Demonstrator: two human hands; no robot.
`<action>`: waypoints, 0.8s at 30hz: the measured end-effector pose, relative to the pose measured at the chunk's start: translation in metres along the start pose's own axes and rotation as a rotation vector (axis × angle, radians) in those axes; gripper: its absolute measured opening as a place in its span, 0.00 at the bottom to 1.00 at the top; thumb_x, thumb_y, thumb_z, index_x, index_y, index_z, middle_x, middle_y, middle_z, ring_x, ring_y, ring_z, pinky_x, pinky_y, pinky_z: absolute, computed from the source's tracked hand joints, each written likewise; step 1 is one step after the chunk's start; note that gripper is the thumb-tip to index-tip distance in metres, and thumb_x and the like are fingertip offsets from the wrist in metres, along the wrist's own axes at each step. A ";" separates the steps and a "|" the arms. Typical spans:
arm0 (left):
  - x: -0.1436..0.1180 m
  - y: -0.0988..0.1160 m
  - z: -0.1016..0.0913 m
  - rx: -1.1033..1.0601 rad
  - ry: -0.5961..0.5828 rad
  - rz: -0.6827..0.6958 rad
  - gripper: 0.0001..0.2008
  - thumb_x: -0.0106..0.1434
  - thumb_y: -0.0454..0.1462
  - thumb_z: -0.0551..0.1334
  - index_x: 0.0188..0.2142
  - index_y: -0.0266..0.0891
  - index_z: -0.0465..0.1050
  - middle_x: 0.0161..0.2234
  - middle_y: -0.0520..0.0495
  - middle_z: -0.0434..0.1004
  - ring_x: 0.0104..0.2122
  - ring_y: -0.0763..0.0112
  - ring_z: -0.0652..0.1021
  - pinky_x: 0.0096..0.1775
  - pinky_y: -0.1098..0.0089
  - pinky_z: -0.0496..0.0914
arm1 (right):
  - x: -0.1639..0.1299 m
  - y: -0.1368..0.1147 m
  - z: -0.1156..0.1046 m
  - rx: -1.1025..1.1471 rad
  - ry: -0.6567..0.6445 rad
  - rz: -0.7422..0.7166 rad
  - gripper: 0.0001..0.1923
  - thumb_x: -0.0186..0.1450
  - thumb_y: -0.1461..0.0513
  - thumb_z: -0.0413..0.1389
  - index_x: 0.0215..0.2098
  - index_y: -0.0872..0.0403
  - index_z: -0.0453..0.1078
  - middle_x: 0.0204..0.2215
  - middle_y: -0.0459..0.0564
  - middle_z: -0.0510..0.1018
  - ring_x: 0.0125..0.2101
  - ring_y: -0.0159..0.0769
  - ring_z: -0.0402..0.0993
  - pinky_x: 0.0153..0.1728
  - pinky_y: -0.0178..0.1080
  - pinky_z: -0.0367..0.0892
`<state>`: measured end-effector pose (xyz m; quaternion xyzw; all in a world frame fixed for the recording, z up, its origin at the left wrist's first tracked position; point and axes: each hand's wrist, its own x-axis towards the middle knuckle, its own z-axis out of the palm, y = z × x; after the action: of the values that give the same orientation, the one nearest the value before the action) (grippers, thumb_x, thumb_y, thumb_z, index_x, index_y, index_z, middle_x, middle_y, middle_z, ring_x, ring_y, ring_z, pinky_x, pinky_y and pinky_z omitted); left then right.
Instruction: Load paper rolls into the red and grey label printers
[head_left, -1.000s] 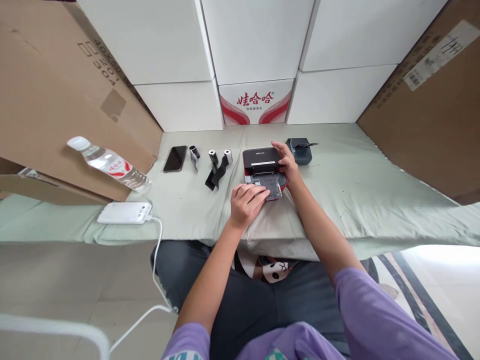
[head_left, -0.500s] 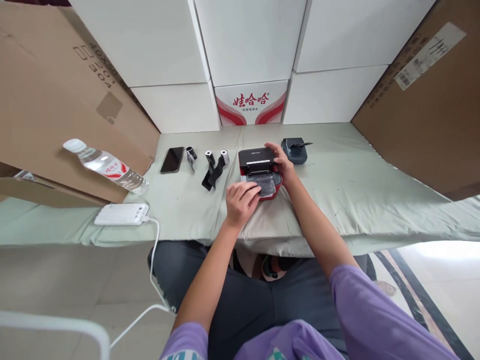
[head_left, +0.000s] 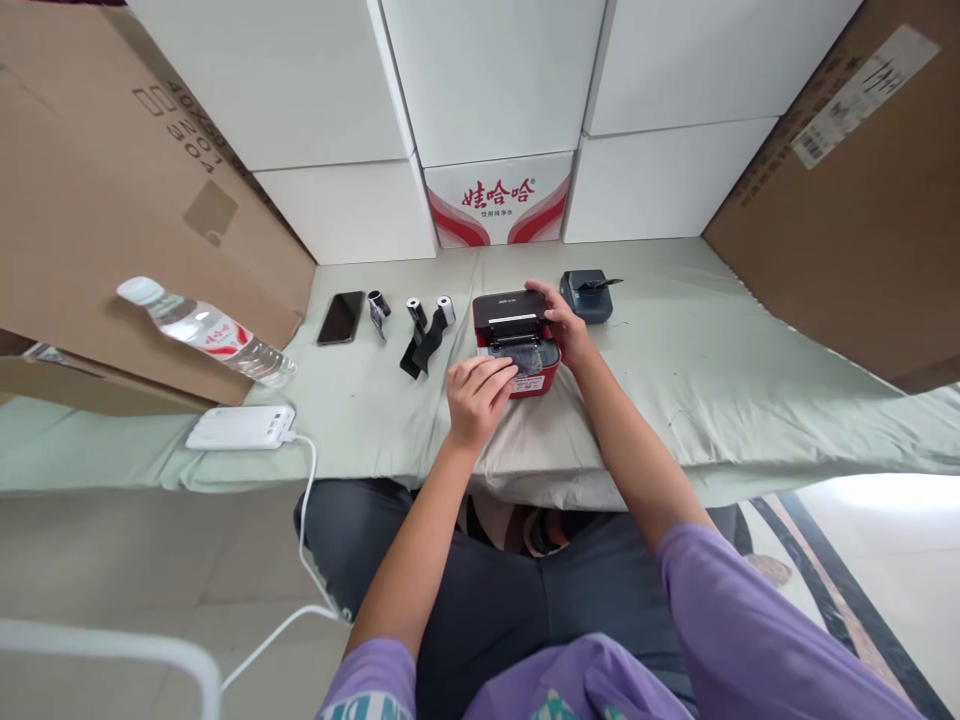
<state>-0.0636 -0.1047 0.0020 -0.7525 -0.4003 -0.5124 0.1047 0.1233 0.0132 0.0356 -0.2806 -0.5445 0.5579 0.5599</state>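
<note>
A small red-and-black box-shaped label printer is seen near the middle of the green-cloth-covered tabletop, toward its front edge, with its lid part-way up. The left hand is laid with curled fingers on the printer's front lid, while the right hand is wrapped around the printer's right side. Just left of it, two small white paper rolls with black strips are laid beside a black smartphone; a dark grey device is set at the right.
</note>
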 end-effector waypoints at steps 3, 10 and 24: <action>0.000 0.001 0.000 0.023 -0.007 0.038 0.10 0.73 0.38 0.60 0.46 0.46 0.82 0.45 0.46 0.87 0.48 0.61 0.81 0.52 0.57 0.70 | 0.001 0.003 -0.003 -0.049 -0.019 -0.003 0.34 0.49 0.49 0.59 0.54 0.45 0.70 0.56 0.49 0.74 0.64 0.57 0.62 0.67 0.56 0.58; 0.001 0.003 0.000 -0.019 -0.023 0.030 0.10 0.73 0.38 0.61 0.46 0.46 0.82 0.45 0.47 0.87 0.48 0.62 0.81 0.53 0.58 0.68 | 0.000 0.000 -0.004 -0.127 -0.033 -0.007 0.36 0.46 0.57 0.55 0.56 0.46 0.70 0.57 0.47 0.74 0.62 0.55 0.63 0.69 0.56 0.55; 0.047 -0.027 0.017 -0.800 0.041 -1.120 0.21 0.62 0.38 0.65 0.56 0.45 0.76 0.62 0.46 0.76 0.63 0.59 0.74 0.64 0.61 0.67 | 0.002 0.004 -0.007 -0.049 -0.049 0.103 0.48 0.40 0.62 0.53 0.62 0.43 0.65 0.59 0.44 0.74 0.65 0.51 0.63 0.72 0.54 0.53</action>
<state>-0.0640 -0.0536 0.0279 -0.4032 -0.5068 -0.6119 -0.4541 0.1282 0.0185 0.0304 -0.3081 -0.5565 0.5790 0.5101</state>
